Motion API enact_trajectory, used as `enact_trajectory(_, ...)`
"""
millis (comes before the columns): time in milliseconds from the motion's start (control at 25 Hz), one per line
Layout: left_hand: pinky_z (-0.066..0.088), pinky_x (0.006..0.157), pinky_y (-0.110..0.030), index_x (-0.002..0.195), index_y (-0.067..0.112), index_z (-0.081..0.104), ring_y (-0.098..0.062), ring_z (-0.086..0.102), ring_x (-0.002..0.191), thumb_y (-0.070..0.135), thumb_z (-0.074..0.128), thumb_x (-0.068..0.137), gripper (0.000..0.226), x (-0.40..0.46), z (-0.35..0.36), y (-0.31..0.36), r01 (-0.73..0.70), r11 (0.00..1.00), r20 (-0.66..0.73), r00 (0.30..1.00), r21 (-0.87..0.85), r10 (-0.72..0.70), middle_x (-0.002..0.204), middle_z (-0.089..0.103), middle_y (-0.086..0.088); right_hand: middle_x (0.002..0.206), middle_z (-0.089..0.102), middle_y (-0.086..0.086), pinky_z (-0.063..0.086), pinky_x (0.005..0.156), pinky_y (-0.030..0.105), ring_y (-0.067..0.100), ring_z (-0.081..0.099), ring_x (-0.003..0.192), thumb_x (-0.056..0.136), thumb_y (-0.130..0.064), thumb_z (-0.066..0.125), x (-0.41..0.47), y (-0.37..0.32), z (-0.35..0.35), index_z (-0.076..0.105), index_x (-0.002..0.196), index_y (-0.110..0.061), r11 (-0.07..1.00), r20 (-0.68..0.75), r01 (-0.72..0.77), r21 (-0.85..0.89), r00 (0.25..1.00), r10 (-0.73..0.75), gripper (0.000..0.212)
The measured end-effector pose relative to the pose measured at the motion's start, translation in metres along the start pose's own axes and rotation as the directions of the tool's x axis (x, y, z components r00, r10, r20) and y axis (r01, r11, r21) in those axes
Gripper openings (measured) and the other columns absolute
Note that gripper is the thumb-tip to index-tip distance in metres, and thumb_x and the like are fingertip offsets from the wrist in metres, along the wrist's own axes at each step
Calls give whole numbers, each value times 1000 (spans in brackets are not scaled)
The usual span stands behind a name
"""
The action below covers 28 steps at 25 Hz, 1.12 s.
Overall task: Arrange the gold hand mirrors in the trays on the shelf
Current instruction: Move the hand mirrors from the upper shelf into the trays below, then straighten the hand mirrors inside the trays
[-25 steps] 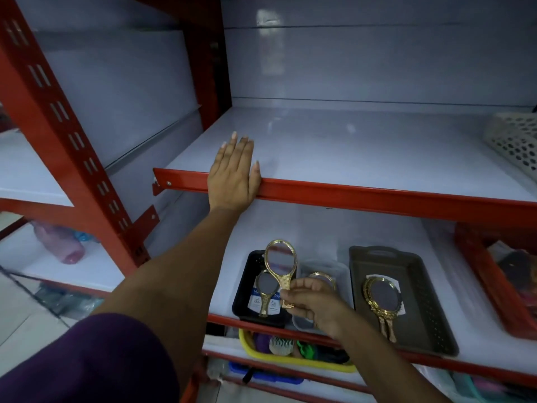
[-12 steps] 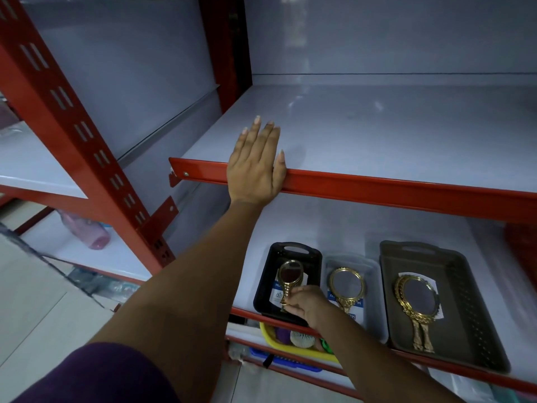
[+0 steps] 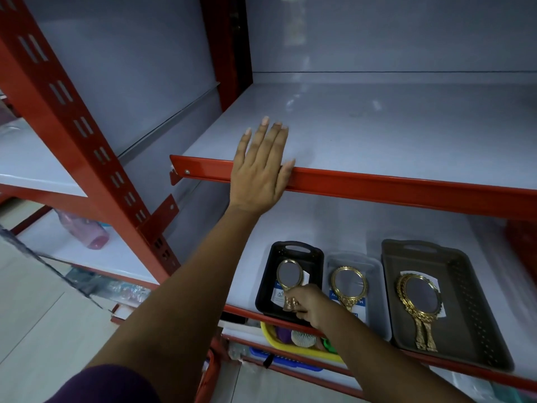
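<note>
Three trays sit side by side on the lower shelf: a black tray (image 3: 315,254), a clear tray (image 3: 374,315) and a larger brown tray (image 3: 470,286). My right hand (image 3: 309,302) grips the handle of a small gold hand mirror (image 3: 288,274) lying low inside the black tray, over a white label. A second gold mirror (image 3: 348,283) lies in the clear tray. Larger gold mirrors (image 3: 420,298), apparently two stacked, lie in the brown tray. My left hand (image 3: 261,170) rests flat on the red front edge of the upper shelf (image 3: 406,187), fingers spread and holding nothing.
A red slotted upright (image 3: 87,141) stands to the left. Below the trays, a yellow basket (image 3: 290,341) holds small items, with a blue one under it. A pink bottle (image 3: 84,231) lies on the left shelf. A red basket edge (image 3: 523,251) shows at far right.
My right hand has lowered the small gold mirror from above the trays down into the black tray. The view has shifted right and closer. My left hand stays on the shelf edge.
</note>
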<state>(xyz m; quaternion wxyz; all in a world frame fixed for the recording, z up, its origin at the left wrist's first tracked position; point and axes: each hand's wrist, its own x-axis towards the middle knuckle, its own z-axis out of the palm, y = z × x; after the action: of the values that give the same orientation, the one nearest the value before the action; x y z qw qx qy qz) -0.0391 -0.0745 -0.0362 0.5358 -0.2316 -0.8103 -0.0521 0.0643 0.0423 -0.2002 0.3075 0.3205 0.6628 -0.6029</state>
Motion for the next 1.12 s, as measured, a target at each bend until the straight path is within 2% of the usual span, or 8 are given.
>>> enact_trajectory(200,14,119,-41,152,15,12,-19,11,147,43,20,102,58,-99,-12,38,-4,991,206,978,-133,32,158,13,-5,96,56,9,46,70,31,18,53,76,96,-27,53,-25,-13,-10,50,129,-4,949,69,12,314,997,-36,40)
enact_trajectory(320,39,107,-35,136,14,45,-14,44,129,49,23,101,54,-154,-21,77,506,777,489,820,-375,-298,135,50,-4,77,62,8,45,67,29,20,53,78,96,-48,43,-30,-22,-19,58,102,-6,918,88,-18,396,996,-18,45)
enact_trajectory(440,45,102,-34,127,18,55,-17,55,119,74,24,89,75,-144,-33,101,980,-82,843,110,-179,-527,126,61,-2,72,67,11,46,59,33,23,57,71,90,-65,32,-22,-27,-24,61,93,-5,923,133,-61,380,991,10,66)
enact_trajectory(480,40,105,-31,133,16,52,-23,51,124,77,20,86,84,-135,-35,101,941,-338,892,-143,-12,-429,134,56,-7,90,68,16,49,65,37,26,61,80,86,-72,31,-17,-28,-22,61,105,-4,933,131,-71,354,991,26,77)
enact_trajectory(560,31,107,-31,144,6,36,-30,36,136,65,13,95,81,-119,-37,96,768,-600,898,-402,224,-179,145,41,-18,126,60,21,51,89,46,33,61,106,66,-89,34,-9,-31,-16,53,131,-7,959,90,-81,272,994,58,106)
enact_trajectory(680,35,104,-36,145,0,31,-33,35,136,64,11,95,84,-111,-34,88,686,-629,860,-508,366,-53,147,37,-23,150,43,16,36,108,56,34,47,131,21,-102,40,51,-11,-11,38,146,-19,964,132,-83,251,990,51,150)
enact_trajectory(880,37,101,-41,141,3,42,-33,42,131,73,15,88,91,-118,-16,86,658,-628,837,-546,416,-17,140,46,-22,138,55,20,49,97,46,33,57,121,71,-85,33,7,-25,0,43,143,-15,940,100,-89,329,993,59,101)
enact_trajectory(1120,34,105,-40,144,5,37,-32,40,133,73,13,89,91,-124,-12,86,705,-564,860,-509,430,19,141,45,-22,136,56,21,48,89,43,33,56,122,80,-79,31,6,-25,-3,42,143,-13,934,137,-113,338,988,70,92)
